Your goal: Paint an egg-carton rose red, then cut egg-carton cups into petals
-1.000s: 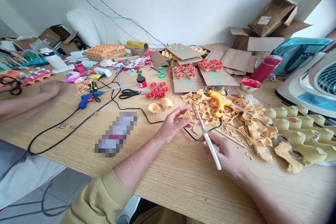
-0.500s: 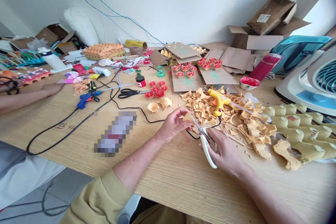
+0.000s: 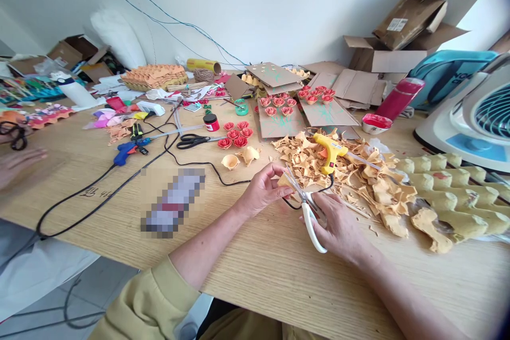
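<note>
My left hand point(image 3: 263, 189) pinches a small orange piece of egg carton point(image 3: 283, 180) between thumb and fingers. White-handled scissors point(image 3: 313, 228) are in my right hand point(image 3: 338, 228), its fingers through the handles. Their blades point up and left and meet the carton piece. Behind my hands lies a heap of orange carton scraps point(image 3: 303, 162), with a yellow glue gun point(image 3: 330, 153) resting on it. Two cut carton cups point(image 3: 230, 162) sit beyond my left hand, near several red paper-pulp roses point(image 3: 240, 141).
A blue glue gun point(image 3: 126, 153) with a looping black cable and black scissors point(image 3: 191, 141) lie to the left. Egg trays point(image 3: 454, 196) and a white fan point(image 3: 470, 117) stand right. Roses rest on cardboard point(image 3: 279, 125) behind. At far left is another person's hand point(image 3: 24, 162).
The scissor blades look wider apart at the carton piece. The other person's hand at far left has drawn back toward the left edge. My hands stay nearly in place.
</note>
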### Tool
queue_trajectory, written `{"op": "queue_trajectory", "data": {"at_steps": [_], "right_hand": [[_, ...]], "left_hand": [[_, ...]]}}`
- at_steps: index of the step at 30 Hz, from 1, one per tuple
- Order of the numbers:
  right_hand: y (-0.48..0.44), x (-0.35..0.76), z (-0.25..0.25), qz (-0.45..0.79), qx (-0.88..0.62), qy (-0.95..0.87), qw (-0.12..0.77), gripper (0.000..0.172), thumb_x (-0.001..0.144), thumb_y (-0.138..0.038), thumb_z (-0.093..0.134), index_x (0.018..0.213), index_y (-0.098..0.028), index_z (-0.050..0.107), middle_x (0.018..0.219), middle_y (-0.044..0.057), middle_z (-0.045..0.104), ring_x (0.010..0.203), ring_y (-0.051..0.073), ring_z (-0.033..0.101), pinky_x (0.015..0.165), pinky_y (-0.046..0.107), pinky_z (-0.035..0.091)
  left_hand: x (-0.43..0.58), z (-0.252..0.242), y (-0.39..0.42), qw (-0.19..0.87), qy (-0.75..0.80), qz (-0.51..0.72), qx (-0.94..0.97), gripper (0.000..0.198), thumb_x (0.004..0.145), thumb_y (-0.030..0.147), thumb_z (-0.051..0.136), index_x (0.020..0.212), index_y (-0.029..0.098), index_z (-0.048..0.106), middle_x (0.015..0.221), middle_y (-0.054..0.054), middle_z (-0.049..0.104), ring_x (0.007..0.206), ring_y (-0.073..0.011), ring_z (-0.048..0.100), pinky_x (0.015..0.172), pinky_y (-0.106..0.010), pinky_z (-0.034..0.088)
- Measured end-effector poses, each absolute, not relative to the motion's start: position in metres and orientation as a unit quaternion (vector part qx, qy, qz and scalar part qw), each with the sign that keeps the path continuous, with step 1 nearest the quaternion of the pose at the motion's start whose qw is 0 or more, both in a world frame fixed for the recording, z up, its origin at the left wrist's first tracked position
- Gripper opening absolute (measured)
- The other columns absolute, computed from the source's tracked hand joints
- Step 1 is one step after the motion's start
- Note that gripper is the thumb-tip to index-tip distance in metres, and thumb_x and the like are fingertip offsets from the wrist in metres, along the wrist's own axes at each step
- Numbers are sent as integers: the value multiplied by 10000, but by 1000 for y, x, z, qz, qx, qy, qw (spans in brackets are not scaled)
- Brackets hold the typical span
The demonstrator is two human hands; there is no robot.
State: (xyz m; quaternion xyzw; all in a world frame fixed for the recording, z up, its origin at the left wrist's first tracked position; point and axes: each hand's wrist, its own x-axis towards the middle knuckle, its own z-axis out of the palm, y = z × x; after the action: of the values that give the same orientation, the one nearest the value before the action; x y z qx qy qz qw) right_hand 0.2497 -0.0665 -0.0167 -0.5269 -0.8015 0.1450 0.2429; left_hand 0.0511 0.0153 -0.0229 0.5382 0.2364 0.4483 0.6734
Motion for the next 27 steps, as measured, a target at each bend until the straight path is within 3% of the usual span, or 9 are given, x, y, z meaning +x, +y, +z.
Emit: {"op": "queue_trajectory", "data": {"at_steps": [8, 15, 22, 27], "right_hand": [[-68, 250, -15, 148, -522, -799, 259, 292, 932, -355, 511, 688, -241, 397, 634, -10, 515, 644, 163, 468, 698, 308, 384], [-66, 249, -17, 205, -558, -749, 291, 384, 962, -475, 478, 675, -223, 515, 590, -1, 518, 617, 152, 479, 587, 280, 360], [-65, 247, -9, 296, -582, -685, 323, 445, 932, -577, 483, 677, -212, 497, 683, 17, 590, 644, 151, 495, 586, 286, 378], [-66, 246, -11, 278, -590, -691, 311, 419, 930, -558, 487, 692, -214, 514, 688, 18, 591, 659, 163, 506, 617, 301, 387]], "left_hand": [[51, -26, 15, 681, 225, 455, 527, 434, 697, 323, 879, 999, 194, 596, 1008, 5, 570, 768, -98, 642, 713, -257, 583], [50, -24, 16, 671, 228, 461, 534, 465, 721, 312, 862, 1086, 215, 592, 1067, -19, 602, 804, -125, 670, 716, -268, 585], [48, -17, 13, 683, 232, 447, 529, 447, 786, 334, 813, 1162, 233, 593, 1139, -55, 644, 919, -176, 712, 778, -290, 585], [45, -9, 10, 707, 240, 438, 501, 426, 804, 393, 792, 1145, 233, 592, 1139, -56, 660, 951, -185, 712, 817, -303, 578]]}}
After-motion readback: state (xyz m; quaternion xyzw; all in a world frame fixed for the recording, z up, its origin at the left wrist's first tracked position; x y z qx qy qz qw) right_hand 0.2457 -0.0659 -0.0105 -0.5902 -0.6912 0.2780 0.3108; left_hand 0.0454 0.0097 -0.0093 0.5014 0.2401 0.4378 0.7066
